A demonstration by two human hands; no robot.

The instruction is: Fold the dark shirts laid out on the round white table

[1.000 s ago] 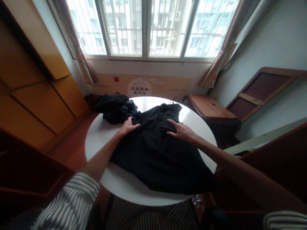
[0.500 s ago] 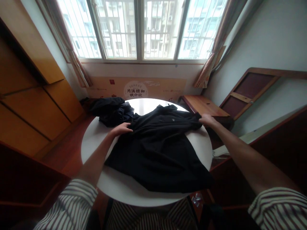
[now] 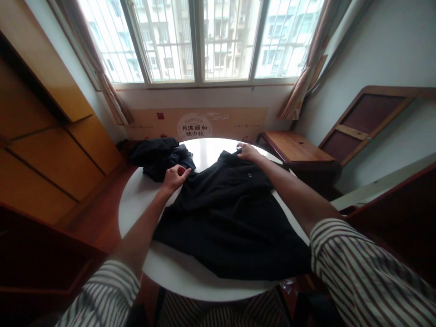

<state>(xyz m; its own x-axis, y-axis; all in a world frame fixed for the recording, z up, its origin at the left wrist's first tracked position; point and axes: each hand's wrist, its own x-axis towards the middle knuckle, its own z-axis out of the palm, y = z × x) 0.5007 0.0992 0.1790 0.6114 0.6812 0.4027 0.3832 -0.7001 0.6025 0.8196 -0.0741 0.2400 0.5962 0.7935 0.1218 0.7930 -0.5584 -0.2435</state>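
Note:
A black short-sleeved shirt [image 3: 235, 227] with a collar and a small light logo on its chest lies spread over the round white table [image 3: 136, 204]. Its hem hangs near the table's front edge, and some creases run across its body. My left hand [image 3: 175, 178] pinches the shirt at the left sleeve, thumb and fingers together. At the collar, my right hand [image 3: 248, 152] has its fingers curled on the cloth, and my forearm covers the right sleeve in part. A heap of dark clothes [image 3: 156, 156] lies just beyond my left hand.
A wooden bench-like stand [image 3: 299, 147] is beyond the table at the right, by a leaning framed panel [image 3: 354, 127]. Yellow-brown cabinets [image 3: 51, 168] line the left side. A printed cardboard panel [image 3: 225, 125] stands under the barred window.
My right hand has left the right sleeve end and moved left and away from me to the collar. My left hand has shifted slightly up, its fingers now drawn into a pinch.

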